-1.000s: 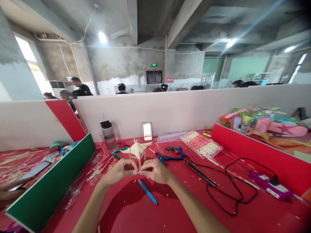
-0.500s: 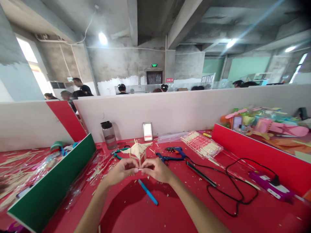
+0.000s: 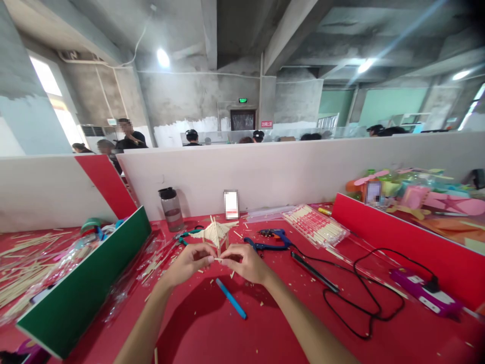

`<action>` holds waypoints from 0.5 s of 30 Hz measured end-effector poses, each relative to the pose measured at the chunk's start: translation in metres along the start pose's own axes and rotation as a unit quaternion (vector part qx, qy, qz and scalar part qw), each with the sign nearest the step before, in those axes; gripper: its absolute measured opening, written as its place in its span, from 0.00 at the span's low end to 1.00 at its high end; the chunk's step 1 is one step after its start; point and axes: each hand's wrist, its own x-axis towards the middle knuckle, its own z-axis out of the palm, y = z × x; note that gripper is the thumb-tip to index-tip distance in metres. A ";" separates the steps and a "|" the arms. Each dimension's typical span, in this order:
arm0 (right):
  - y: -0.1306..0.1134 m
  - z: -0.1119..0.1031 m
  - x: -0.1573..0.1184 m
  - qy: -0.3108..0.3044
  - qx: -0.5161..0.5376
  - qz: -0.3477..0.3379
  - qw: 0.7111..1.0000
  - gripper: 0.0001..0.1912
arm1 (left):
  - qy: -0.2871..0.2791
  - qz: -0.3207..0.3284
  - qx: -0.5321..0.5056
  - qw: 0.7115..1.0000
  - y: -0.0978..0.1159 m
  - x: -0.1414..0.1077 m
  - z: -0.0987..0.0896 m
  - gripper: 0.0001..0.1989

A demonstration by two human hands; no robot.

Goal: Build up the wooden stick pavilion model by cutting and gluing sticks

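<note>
Between my fingertips I hold a short wooden stick (image 3: pixel 218 259), pale and thin. My left hand (image 3: pixel 192 263) pinches its left end, and my right hand (image 3: pixel 244 263) pinches its right end. Right behind my hands stands a small pavilion model (image 3: pixel 214 231) made of wooden sticks, with a pointed, flared roof on thin posts; its lower part is partly hidden by my fingers. A blue pen (image 3: pixel 231 299) lies on the red table (image 3: pixel 212 336) just in front of my hands. Small wood scraps are scattered around.
Teal-handled pliers (image 3: pixel 185 236) lie left of the model, near a water bottle (image 3: pixel 171 210). A phone (image 3: pixel 231 205) leans on the white partition. To the right are a blue glue gun (image 3: pixel 276 239), bundled sticks (image 3: pixel 314 226), a black cable and a purple power strip (image 3: pixel 424 291). Low green and red dividers flank the table.
Both hands stay close together at the stick, with slight finger shifts and a small rise. The camera view has moved a little. Objects on the table stay put.
</note>
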 end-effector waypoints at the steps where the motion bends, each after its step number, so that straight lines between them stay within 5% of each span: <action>1: 0.000 0.000 0.000 0.005 -0.001 -0.003 1.000 0.09 | 0.002 0.002 0.004 1.000 0.000 0.000 -0.001 0.13; 9: 0.000 -0.004 0.002 0.041 -0.003 0.024 0.999 0.09 | -0.005 -0.043 0.087 0.995 -0.017 0.000 -0.015 0.18; 15: 0.016 -0.005 0.005 0.109 -0.002 0.048 0.993 0.11 | 0.046 -0.078 0.123 0.988 -0.042 0.010 -0.005 0.18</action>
